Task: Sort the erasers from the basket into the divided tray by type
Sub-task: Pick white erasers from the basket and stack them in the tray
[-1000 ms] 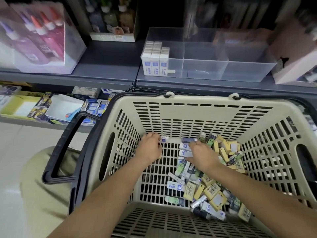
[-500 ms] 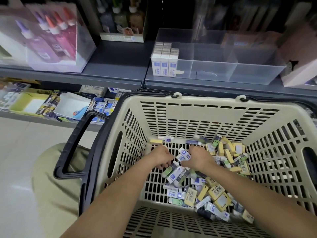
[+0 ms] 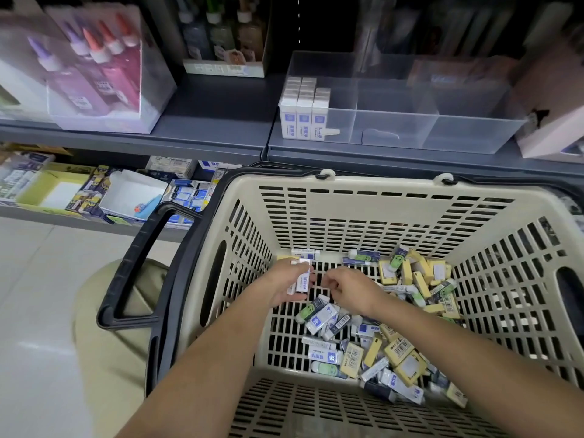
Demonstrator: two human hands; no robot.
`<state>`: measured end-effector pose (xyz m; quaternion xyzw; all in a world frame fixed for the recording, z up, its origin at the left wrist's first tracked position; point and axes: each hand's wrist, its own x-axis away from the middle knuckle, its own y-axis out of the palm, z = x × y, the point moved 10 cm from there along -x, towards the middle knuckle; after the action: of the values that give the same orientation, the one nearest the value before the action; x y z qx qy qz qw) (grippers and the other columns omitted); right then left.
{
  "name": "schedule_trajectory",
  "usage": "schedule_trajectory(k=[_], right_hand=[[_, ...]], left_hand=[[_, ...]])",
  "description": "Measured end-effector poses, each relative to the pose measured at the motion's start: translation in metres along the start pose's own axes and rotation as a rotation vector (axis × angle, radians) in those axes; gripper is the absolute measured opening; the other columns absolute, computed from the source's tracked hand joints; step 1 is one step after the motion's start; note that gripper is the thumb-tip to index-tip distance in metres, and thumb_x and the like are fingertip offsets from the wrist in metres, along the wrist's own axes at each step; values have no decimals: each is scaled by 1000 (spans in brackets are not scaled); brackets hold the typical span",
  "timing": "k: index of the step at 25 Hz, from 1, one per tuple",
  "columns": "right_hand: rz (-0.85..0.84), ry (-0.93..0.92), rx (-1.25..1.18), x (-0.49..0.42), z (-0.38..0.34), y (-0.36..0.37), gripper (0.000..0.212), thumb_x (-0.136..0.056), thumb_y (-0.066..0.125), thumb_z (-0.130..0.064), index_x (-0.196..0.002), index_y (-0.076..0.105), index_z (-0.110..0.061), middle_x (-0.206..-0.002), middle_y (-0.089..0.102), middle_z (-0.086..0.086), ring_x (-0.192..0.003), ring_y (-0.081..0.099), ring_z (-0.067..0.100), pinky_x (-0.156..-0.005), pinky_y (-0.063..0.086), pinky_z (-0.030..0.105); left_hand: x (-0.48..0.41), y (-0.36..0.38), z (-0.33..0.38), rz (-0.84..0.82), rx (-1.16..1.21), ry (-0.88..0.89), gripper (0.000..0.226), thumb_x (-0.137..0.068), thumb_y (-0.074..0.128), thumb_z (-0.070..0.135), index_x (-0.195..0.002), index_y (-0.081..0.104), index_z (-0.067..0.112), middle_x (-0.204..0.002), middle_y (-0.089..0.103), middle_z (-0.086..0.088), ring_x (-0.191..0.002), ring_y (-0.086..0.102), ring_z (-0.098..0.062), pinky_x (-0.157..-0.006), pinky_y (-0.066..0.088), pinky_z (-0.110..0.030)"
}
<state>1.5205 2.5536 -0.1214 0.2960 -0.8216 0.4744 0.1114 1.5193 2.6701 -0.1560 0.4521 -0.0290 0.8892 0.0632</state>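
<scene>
1. grips the held erasers (image 3: 301, 278), white-and-blue, in the left hand (image 3: 281, 287), fingers wrapped round them, at frame centre inside the beige basket (image 3: 379, 188).
2. curls the right hand (image 3: 350, 292) just beside them; cannot tell whether anything is pinched.
3. shows loose erasers (image 3: 395, 352) heaped lower right in the basket.
4. shows stacked erasers (image 3: 303, 115) in the leftmost compartment of the clear divided tray (image 3: 442, 128), upper centre, on the grey shelf (image 3: 221, 121).

Print on erasers (image 3: 399, 350) illegibly small; pink box (image 3: 556, 128) cut off at right.
</scene>
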Motion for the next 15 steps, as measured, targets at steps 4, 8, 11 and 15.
schedule_trajectory(k=[4,8,11,15], right_hand=[[-318,-39,215,3,10,35,69,-85,57,-6,-141,31,-38,-124,39,0,-106,48,20,-84,47,33],[-270,-95,327,-1,4,40,62,-82,67,-28,-135,36,-36,-116,41,2,-103,47,20,-75,40,30],[-235,-123,315,3,7,40,61,-82,67,-34,-134,36,-31,-120,38,2,-105,48,21,-79,43,30],[-187,-266,482,5,-7,41,60,-82,65,-35,-134,37,-30,-122,38,2,-108,45,21,-77,38,28]], left_hand=[[2,-4,-10,-33,-110,-58,20,-93,55,25,-107,60,12,-84,70,-3,-77,64,-15,-65,52,-30],[3,-3,-10,-44,-162,-55,13,-93,54,26,-94,61,14,-81,69,-2,-72,64,-14,-63,51,-27],[3,-4,-9,-39,-161,-48,13,-93,54,25,-87,60,15,-78,68,-2,-66,61,-14,-61,49,-26],[2,-4,-9,-26,-145,-41,13,-93,54,23,-86,60,13,-75,67,-3,-65,62,-16,-65,51,-28]])
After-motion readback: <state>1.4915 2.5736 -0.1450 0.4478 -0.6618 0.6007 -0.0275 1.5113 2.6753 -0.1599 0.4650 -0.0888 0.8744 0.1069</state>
